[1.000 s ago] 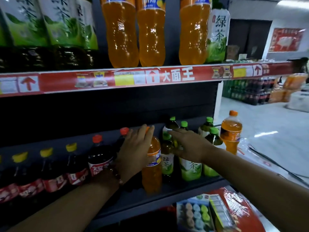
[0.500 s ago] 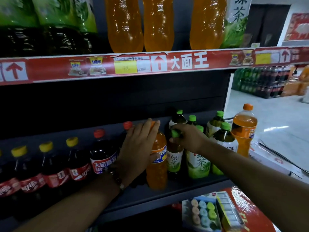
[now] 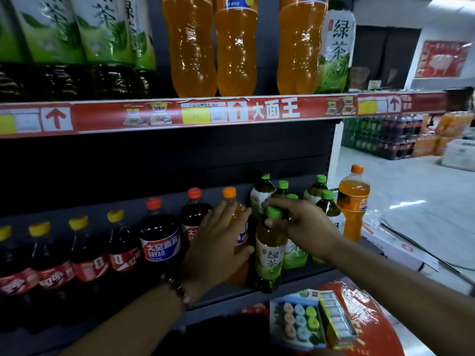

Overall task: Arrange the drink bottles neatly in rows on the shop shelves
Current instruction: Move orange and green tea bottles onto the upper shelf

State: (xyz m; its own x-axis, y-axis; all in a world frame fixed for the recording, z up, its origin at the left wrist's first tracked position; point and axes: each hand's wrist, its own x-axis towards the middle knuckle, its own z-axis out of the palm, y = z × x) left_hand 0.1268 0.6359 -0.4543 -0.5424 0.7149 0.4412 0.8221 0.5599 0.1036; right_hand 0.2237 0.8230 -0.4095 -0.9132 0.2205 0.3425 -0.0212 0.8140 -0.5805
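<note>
1. Gripping the green tea bottle (image 3: 270, 255) at its neck, just under the green cap, with right hand (image 3: 303, 227) fingers curled round it; keep that pinch firm but low enough to steer the base.
2. Resting flat and spread against the orange soda bottle (image 3: 237, 235), left hand (image 3: 218, 245) fingers straight, palm on the label; hold it steady so nothing tips sideways.
3. Standing upright at the front edge of the lower shelf (image 3: 303, 277), touching the orange soda on its left, with more green tea bottles (image 3: 295, 199) crowded behind and to the right.
4. Slide, rather than lift, back into line with those behind; keep label facing out.
5. Watch the lone orange bottle (image 3: 353, 201) at the shelf's right end, probably out of place beside the teas.
6. Leave the cola row (image 3: 102, 242) to the left alone.
</note>
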